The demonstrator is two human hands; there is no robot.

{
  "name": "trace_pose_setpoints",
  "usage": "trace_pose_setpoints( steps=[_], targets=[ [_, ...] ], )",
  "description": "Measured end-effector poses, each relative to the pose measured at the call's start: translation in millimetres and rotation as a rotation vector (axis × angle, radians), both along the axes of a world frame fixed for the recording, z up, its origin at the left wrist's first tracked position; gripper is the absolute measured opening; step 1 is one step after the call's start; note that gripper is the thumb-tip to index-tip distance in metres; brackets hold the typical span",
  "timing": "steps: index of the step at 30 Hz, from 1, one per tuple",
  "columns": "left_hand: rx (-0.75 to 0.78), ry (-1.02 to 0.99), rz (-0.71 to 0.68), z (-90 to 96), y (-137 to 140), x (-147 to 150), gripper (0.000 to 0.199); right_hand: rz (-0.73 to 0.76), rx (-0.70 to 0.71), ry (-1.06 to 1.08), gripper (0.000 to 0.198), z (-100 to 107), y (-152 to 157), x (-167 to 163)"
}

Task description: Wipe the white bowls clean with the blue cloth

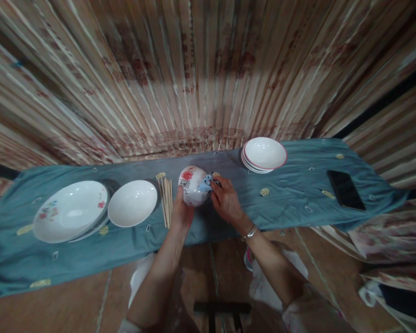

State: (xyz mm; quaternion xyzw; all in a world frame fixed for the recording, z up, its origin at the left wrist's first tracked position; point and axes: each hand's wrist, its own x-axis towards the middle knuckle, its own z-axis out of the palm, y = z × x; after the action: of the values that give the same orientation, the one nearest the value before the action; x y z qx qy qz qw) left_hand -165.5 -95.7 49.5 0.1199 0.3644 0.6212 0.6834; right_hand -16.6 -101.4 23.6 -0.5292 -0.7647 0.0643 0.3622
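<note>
A long, narrow bench (298, 203) runs from left to right in front of a draped curtain, and a blue-grey cloth (14, 249) with small yellow embroidered motifs covers its whole top and hangs over the front edge. At the left end lies a stack of wide shallow plates (71, 210) with a floral print. Just beside it on the right sits a plain white bowl (132, 202), and next to that a bundle of wooden chopsticks (166, 201) lies across the cloth. Further right, near the back edge, stands a stack of white red-rimmed bowls (264, 154). A dark phone (345, 189) lies flat near the right end, well apart from the dishes.
</note>
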Motion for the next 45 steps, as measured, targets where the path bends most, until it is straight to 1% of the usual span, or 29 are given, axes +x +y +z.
trace_pose_setpoints(
  steps=[4, 7, 10, 14, 16, 19, 23, 29, 35, 41, 45],
  targets=[
    [0.013, 0.012, 0.012, -0.1, 0, -3, 0.040, 0.022, 0.000, 0.035, 0.038, -1, -4, -2],
    [0.010, 0.026, 0.011, 1.3, 0, -5, 0.039, 0.062, 0.005, 0.113, 0.037, -4, -7, -3],
    [-0.021, 0.046, 0.048, 2.9, 0, -4, 0.036, 0.096, 0.008, 0.197, 0.038, -6, -9, -4],
    [-0.028, 0.045, 0.061, 2.8, -1, 1, 0.032, 0.084, 0.062, 0.236, 0.037, -5, -10, -5],
    [-0.028, 0.030, 0.037, 1.8, -1, 3, 0.033, 0.061, 0.088, 0.204, 0.039, -4, -9, -5],
    [-0.031, 0.010, 0.015, 0.6, -2, 3, 0.033, 0.017, 0.107, 0.101, 0.041, -2, -7, -2],
    [-0.012, 0.010, 0.028, 0.1, -2, 2, 0.032, -0.028, 0.078, -0.034, 0.042, -1, -3, 1],
    [-0.011, 0.055, 0.069, -4.5, 0, -5, 0.032, -0.031, 0.070, -0.088, 0.040, -2, -4, -2],
    [0.035, 0.092, 0.063, -6.8, 2, -12, 0.041, 0.022, 0.063, 0.038, 0.037, -6, -11, -9],
    [0.040, 0.113, 0.085, -6.3, 3, -12, 0.036, 0.112, 0.011, 0.235, 0.035, -7, -15, -11],
    [0.041, 0.154, 0.102, -7.5, 3, -12, 0.038, 0.131, 0.010, 0.298, 0.033, -6, -16, -13]
  ],
)
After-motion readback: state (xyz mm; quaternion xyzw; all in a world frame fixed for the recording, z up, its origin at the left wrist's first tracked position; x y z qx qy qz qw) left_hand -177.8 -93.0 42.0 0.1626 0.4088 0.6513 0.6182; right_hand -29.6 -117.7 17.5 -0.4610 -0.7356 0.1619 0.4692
